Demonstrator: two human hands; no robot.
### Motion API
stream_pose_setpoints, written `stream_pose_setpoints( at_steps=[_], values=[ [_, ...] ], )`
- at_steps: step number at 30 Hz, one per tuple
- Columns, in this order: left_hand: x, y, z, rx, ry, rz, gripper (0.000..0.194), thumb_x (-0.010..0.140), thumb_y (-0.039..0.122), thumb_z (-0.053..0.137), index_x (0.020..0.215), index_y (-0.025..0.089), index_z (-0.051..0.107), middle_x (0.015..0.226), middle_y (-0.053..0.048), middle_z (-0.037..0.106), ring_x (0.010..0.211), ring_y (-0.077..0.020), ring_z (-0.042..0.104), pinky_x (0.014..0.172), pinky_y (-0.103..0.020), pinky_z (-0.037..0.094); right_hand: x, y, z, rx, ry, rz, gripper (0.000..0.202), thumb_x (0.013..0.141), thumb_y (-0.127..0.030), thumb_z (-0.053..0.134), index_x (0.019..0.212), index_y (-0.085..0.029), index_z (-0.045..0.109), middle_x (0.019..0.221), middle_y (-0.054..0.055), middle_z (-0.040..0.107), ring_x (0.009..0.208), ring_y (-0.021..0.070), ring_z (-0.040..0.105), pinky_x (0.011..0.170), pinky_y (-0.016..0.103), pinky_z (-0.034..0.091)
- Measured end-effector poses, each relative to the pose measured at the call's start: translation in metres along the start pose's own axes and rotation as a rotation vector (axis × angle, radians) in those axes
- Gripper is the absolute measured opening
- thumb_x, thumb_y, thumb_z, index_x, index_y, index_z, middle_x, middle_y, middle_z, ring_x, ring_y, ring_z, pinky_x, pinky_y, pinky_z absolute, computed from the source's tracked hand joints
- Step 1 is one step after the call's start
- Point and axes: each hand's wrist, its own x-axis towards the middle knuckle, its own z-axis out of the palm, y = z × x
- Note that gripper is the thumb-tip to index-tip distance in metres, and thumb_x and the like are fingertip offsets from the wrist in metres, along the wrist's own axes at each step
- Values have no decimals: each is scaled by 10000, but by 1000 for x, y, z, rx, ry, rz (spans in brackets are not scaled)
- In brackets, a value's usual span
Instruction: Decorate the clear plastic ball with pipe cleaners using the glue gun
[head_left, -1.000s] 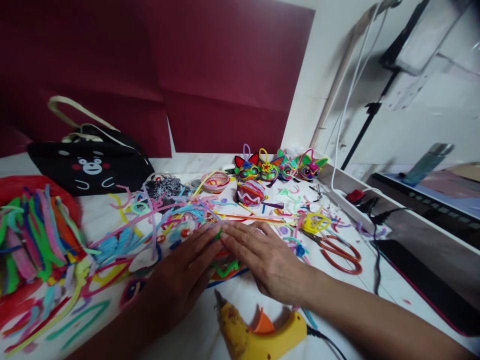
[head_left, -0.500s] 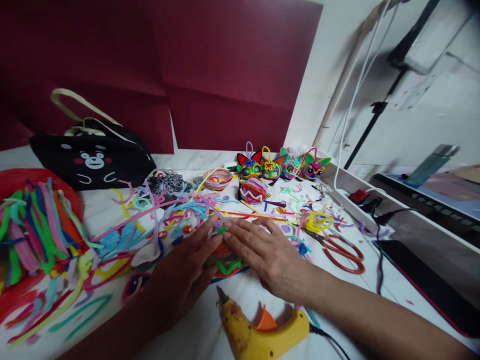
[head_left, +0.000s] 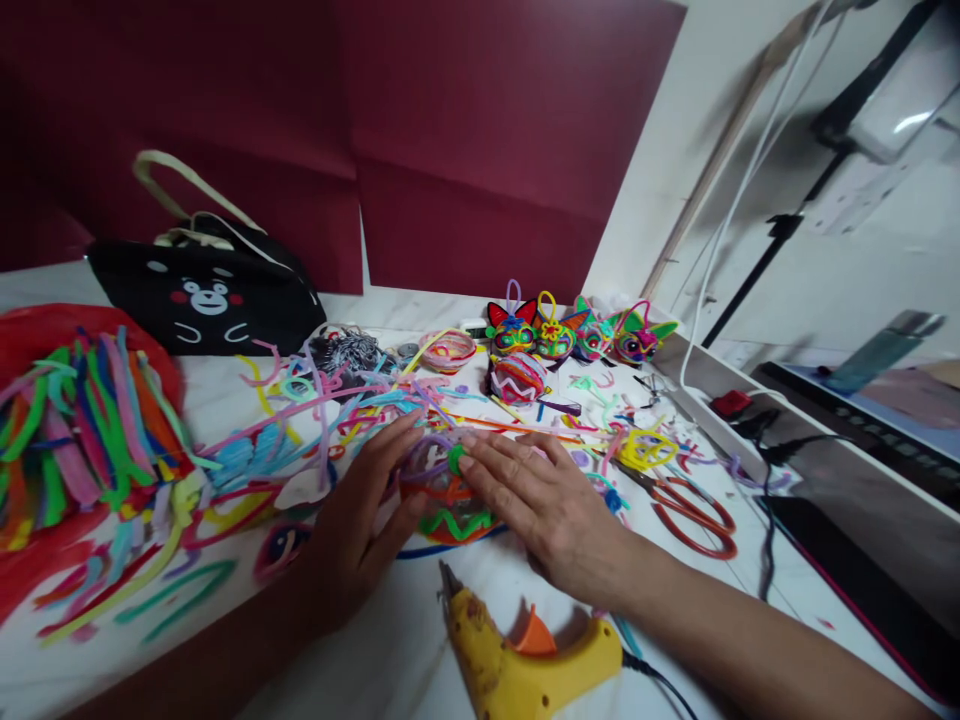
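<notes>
The colourful round piece (head_left: pixel 450 525) sits on the counter (head_left: pixel 375 650) between the hands. The right hand (head_left: pixel 555 515) lies over its 2 o'clock side, fingers straight and together, probably to steady it; the thumb is hidden, so whether it grips cannot be told. The left hand (head_left: pixel 356 520) arches open at 9 o'clock, thumb and fingers apart, seemingly guarding that edge. The glue gun (head_left: pixel 525 670) lies at 5 o'clock, its nozzle towards the piece, and the scissors (head_left: pixel 694 515) at 3 o'clock, handles outward, both apparently for easy reach.

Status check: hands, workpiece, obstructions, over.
Left hand open beside zigzag-trimmed craft piece; right hand over its right side, partly hiding it. Glue gun close by, near side.
</notes>
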Motion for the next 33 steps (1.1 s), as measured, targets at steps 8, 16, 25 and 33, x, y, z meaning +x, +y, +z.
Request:
stream_pose_setpoints(
  at_steps=[8,16,25,33],
  values=[
    [2,-6,-1,-4,-33,23,461,1003,266,466,1456,268,382,1498,-65,494,1388,-226,469,1161,-371,403,-1,-1,2,10,-6,12,424,1015,-129,351,1414,-58,474,1497,161,497,1409,285,406,1059,530,365],
    [1,-7,0,-8,-2,-11,490,1007,290,457,1488,279,365,1534,-56,466,1419,-245,434,1166,-388,398,-2,-1,4,0,-25,16,432,1018,-134,353,1434,-65,447,1511,150,483,1411,276,401,1067,520,351],
    [-5,-2,4,-39,-135,70,602,1023,277,403,1578,302,170,1644,-50,258,1493,-267,285,1201,-445,334,-2,-1,3,-3,-4,11,417,1019,-136,354,1411,-60,474,1481,165,515,1397,282,424,1059,533,357],
    [-6,-1,7,-9,-143,105,617,1027,281,384,1586,295,124,1652,-66,230,1492,-278,288,1200,-466,337,-2,-2,3,-21,-6,7,410,1035,-144,339,1416,-70,471,1488,157,508,1401,280,421,1051,529,367]
  ],
)
